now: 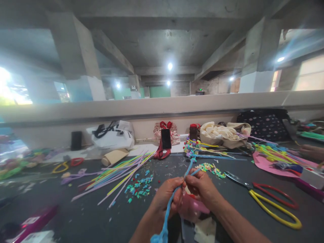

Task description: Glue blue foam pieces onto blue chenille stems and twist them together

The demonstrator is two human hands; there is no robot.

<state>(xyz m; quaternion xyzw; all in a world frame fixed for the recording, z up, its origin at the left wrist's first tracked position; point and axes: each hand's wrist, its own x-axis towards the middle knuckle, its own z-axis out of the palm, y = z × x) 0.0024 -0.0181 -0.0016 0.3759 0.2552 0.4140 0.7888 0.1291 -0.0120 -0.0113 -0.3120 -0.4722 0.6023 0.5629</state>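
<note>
A fuzzy blue chenille stem (167, 214) runs through my left hand (169, 195), whose thumb and fingers are closed around it. My right hand (204, 187) pinches the same blue piece at its upper part, and the two hands meet there. A short blue end sticks out above the right thumb, and a bunched blue tip hangs low below the left hand. Beneath my hands lies something pink and glossy (193, 208), partly covered by them. Small cut chenille bits (139, 185) in blue and green are scattered to the left; a paler pile (211, 169) lies just beyond my right hand.
Large scissors (263, 192) with red and yellow handles lie open at right. Loose chenille stems (118, 175) fan out at left. A phone (166, 138) leans at the back, near a white bag (113, 135) and a cloth-filled basket (224, 133). Another person's hand (312, 152) shows far right.
</note>
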